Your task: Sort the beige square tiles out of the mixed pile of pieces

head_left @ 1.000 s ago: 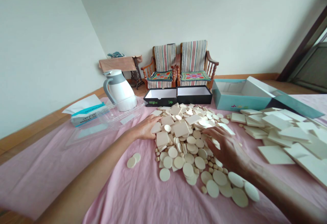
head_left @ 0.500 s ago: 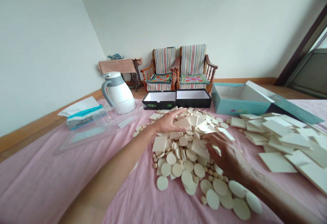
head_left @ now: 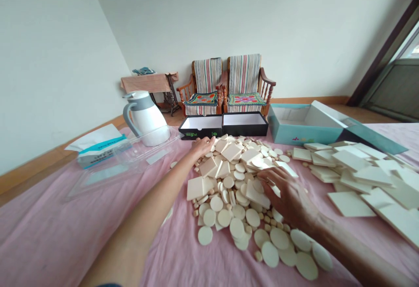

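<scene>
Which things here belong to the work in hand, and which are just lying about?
In hand: left hand, right hand, heap of cream pieces, probably the black boxes.
Lying about: white jug, tissue pack, clear tray, teal box, chairs.

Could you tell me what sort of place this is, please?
Probably a room in a home: two striped wooden armchairs against the wall, a white thermos jug and a pink cloth over the work surface.
</scene>
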{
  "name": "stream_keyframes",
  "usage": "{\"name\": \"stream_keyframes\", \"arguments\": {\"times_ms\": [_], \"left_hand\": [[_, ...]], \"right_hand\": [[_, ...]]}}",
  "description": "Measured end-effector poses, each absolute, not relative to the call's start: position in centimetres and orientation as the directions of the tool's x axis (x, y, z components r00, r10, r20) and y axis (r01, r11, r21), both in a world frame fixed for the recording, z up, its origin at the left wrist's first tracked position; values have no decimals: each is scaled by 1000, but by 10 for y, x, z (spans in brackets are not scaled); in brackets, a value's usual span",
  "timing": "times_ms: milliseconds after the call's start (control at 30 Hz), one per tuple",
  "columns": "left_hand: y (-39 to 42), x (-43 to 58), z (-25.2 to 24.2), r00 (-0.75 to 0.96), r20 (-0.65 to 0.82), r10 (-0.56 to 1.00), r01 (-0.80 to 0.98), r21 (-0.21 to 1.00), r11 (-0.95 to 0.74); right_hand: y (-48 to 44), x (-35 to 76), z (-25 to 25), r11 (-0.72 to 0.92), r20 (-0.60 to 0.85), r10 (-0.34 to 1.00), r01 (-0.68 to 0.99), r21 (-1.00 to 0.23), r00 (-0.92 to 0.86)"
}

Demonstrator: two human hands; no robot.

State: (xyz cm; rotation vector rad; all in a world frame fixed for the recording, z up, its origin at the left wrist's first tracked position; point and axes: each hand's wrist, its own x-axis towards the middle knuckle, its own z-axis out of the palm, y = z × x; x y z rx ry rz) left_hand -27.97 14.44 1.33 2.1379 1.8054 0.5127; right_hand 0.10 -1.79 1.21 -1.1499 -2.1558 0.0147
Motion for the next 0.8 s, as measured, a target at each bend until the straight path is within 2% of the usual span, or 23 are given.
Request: {"name": "stream_keyframes", "arguments": {"times_ms": [100, 167, 433, 567, 633, 733, 800], "left_hand": [[140, -262, 22, 101, 74, 992, 893, 433, -123], [135, -248, 28, 133, 75, 988, 884, 442, -153], [87, -202, 49, 484, 176, 857, 687, 529, -497], [48, -236, 64, 516, 314, 797, 646, 468, -603], [28, -266, 68, 486, 262, 834, 732, 400, -552], [3, -308, 66, 477, 15, 879, 832, 313, -457], [-8, -326, 58, 456, -71, 887, 863, 277, -422]], "right_hand": [[-18, 1, 12, 614, 565, 735, 720, -322, -374], [-18, 1, 12, 611, 564, 739, 720, -329, -369], [-14, 10, 14, 560, 595, 753, 748, -356, -281], [-17, 9, 24, 567, 617, 743, 734, -375, -259], [-23, 5, 29, 611, 603, 726, 713, -344, -331], [-33, -6, 33, 698, 521, 686, 662, -273, -508], [-38, -13, 32, 720, 456, 676, 651, -242, -578]]}}
